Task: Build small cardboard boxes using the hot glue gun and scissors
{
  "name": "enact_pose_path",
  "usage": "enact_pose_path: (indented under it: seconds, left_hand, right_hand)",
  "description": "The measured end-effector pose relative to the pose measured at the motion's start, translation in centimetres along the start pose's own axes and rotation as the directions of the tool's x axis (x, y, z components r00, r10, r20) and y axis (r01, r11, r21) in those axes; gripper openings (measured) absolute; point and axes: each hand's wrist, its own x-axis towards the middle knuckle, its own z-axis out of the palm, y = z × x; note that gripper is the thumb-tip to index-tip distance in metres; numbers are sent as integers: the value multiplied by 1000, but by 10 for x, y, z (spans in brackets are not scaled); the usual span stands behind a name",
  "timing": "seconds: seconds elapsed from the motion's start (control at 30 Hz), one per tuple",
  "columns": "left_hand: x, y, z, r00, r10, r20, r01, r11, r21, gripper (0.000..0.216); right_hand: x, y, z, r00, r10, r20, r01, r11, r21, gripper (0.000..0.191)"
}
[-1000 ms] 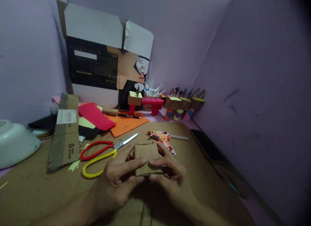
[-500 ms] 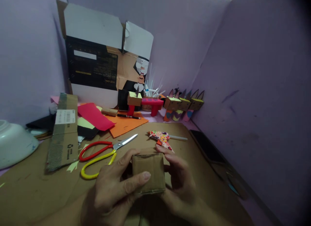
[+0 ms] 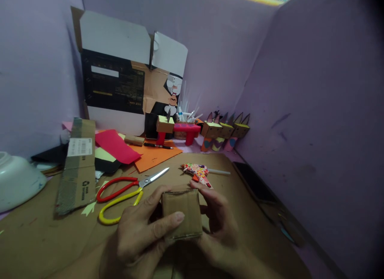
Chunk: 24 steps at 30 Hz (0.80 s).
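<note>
- Bowl (image 3: 21, 183), white and upside down, is far to the left of the small brown box (image 3: 187, 213).
- A long cardboard strip (image 3: 78, 167) lies left of the box, too.
- Red and yellow scissors (image 3: 146, 181) lie open, nearer the box, on its left.
- The left hand (image 3: 139, 233) grips the box's left side.
- The small brown box is held between both hands.
- A flowery glue gun (image 3: 196, 169) lies just past the box.
- The right hand (image 3: 221, 227) grips the box's right side.
- A dark flat thing (image 3: 255, 183) lies well right of the box.
</note>
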Motion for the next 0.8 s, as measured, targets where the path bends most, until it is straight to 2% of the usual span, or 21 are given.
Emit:
enact_pose_path:
  seconds: [0.1, 0.3, 0.57, 0.8]
  left_hand:
    - [-2, -4, 1, 999, 32, 13, -32, 999, 8, 57]
    - [-9, -11, 5, 999, -39, -8, 39, 999, 11, 53]
    - [-10, -12, 5, 999, -35, 0, 35, 999, 9, 52]
    - [-12, -12, 3, 999, -44, 11, 43, 998, 35, 52]
  right_hand:
    - [2, -1, 1, 1000, 9, -22, -9, 1000, -1, 62]
    - [5, -8, 0, 985, 170, 33, -173, 977, 123, 65]
    - [4, -9, -2, 980, 177, 92, -187, 976, 114, 62]
    - [3, -12, -4, 973, 190, 130, -212, 959, 186, 57]
